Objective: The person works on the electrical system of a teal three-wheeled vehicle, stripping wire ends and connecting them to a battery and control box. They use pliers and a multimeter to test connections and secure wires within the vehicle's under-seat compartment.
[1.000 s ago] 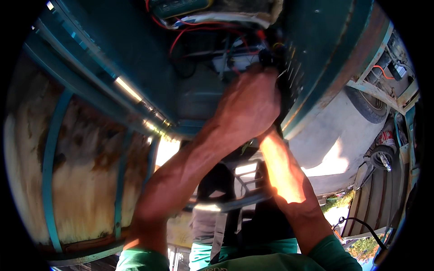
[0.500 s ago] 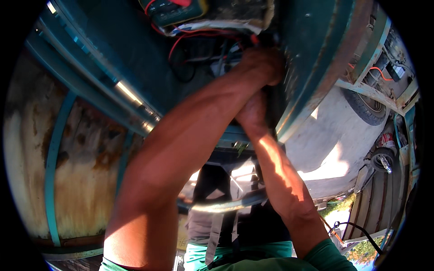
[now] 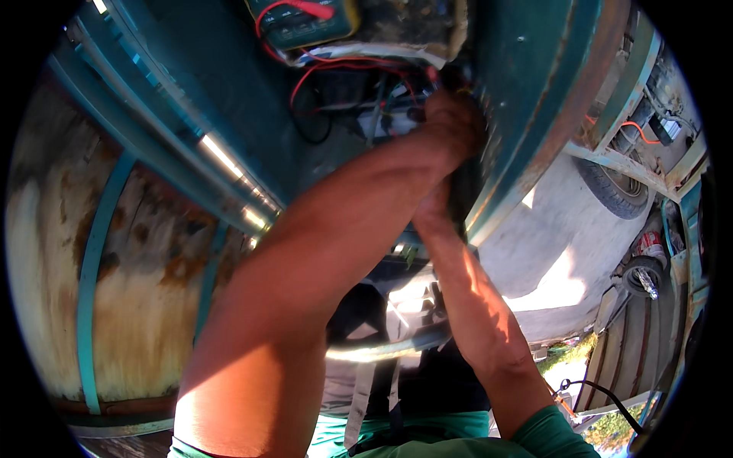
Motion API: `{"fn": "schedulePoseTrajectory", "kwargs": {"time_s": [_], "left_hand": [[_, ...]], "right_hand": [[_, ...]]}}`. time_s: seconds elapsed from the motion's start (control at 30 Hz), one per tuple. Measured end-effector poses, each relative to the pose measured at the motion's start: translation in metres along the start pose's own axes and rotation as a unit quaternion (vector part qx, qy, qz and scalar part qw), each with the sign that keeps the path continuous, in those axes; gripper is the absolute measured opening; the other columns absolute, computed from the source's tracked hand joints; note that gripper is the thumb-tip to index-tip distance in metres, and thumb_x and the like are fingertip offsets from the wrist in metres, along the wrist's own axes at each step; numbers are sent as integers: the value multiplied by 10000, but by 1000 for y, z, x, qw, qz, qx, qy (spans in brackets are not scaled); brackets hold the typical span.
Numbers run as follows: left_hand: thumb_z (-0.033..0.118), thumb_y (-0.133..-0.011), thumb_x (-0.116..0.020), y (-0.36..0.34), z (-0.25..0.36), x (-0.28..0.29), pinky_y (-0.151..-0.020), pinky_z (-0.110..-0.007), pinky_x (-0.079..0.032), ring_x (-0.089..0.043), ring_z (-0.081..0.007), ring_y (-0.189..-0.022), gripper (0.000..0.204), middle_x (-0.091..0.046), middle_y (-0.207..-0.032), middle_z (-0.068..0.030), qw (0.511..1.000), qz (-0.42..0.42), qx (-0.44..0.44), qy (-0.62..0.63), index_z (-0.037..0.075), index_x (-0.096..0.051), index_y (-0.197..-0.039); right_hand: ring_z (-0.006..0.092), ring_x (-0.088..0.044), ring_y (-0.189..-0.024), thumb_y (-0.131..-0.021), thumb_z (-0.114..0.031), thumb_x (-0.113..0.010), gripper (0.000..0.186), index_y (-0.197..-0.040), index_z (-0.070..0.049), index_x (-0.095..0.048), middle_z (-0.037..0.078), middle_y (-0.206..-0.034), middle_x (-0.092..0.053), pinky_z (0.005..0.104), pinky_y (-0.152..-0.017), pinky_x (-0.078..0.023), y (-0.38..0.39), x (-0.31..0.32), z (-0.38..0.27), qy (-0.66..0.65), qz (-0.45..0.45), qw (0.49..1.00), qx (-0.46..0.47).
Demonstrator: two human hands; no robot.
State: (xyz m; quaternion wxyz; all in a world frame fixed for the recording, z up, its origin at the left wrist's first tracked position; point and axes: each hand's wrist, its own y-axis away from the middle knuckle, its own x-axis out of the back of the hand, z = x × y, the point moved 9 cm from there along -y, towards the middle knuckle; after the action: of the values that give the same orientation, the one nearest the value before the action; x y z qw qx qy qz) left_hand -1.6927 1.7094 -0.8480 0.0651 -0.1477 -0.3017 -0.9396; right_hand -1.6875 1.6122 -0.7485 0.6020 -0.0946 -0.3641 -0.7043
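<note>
My left hand [image 3: 452, 120] reaches across to the right, deep inside a teal metal compartment, next to its right wall. It looks closed, its fingers bent down in shadow; what they hold, if anything, is hidden. Close by its fingers is the red end of a lead [image 3: 433, 75]. Under my left forearm is my right hand [image 3: 432, 204], mostly covered, its fingers out of sight. Red wires [image 3: 305, 75] and a black wire [image 3: 319, 141] run through the compartment. A teal multimeter with a yellow edge [image 3: 309, 29] lies at the top, a red probe [image 3: 314, 9] across it.
The compartment's rusty-edged right wall [image 3: 534, 99] stands close beside my hands. Teal metal rails [image 3: 153, 122] and a stained panel [image 3: 145, 282] are on the left. A curved metal bar [image 3: 389, 351] crosses before my body. A wheel [image 3: 615, 187] and metal frame lie right.
My left hand has shifted slightly right and down, and my right hand is more hidden beneath the left forearm. The multimeter and wires show a little lower in the view.
</note>
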Motion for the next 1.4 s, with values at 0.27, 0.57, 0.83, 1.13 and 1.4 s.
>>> {"fn": "schedulePoseTrajectory", "kwargs": {"time_s": [0.27,0.57,0.83,1.13,1.4], "left_hand": [[202,-878,-550,17,13,11,-470,-443,-455,-596,-306,-543,264,-611,-635,-133,832,-12,-404,381,64,-579,-654],[168,-845,-556,71,22,78,-709,-457,-547,-697,-304,-902,217,-718,-957,-143,982,67,152,-93,92,-721,-963],[108,-819,-594,116,0,90,-850,-420,-533,-660,-346,-998,319,-693,-1066,-137,966,136,209,75,166,-682,-1120],[99,-829,-585,111,-16,84,-865,-405,-527,-662,-332,-980,307,-691,-1064,-142,950,200,193,141,112,-679,-1121],[138,-820,-613,113,-17,83,-876,-400,-528,-660,-344,-1018,319,-689,-1080,-187,917,205,247,237,89,-681,-1128]], "right_hand": [[140,-576,-774,-886,-57,-438,154,-877,-99,-585,-21,-798,-529,270,-790,-449,12,-17,-36,-152,-79,983,68],[252,-646,-824,-878,-100,-549,129,-938,-72,-659,106,-873,-647,331,-769,-484,11,-42,-19,-423,-192,879,-109],[436,-647,-838,-846,-253,-661,267,-934,-1,-677,269,-870,-662,476,-688,-522,23,-36,9,-754,-163,636,-17],[476,-628,-875,-870,-206,-603,241,-969,8,-650,295,-875,-650,523,-710,-520,20,-32,18,-782,-127,605,-75],[455,-617,-934,-815,-303,-684,288,-935,-42,-671,257,-899,-655,471,-674,-507,25,-49,2,-782,-150,602,-67]]}}
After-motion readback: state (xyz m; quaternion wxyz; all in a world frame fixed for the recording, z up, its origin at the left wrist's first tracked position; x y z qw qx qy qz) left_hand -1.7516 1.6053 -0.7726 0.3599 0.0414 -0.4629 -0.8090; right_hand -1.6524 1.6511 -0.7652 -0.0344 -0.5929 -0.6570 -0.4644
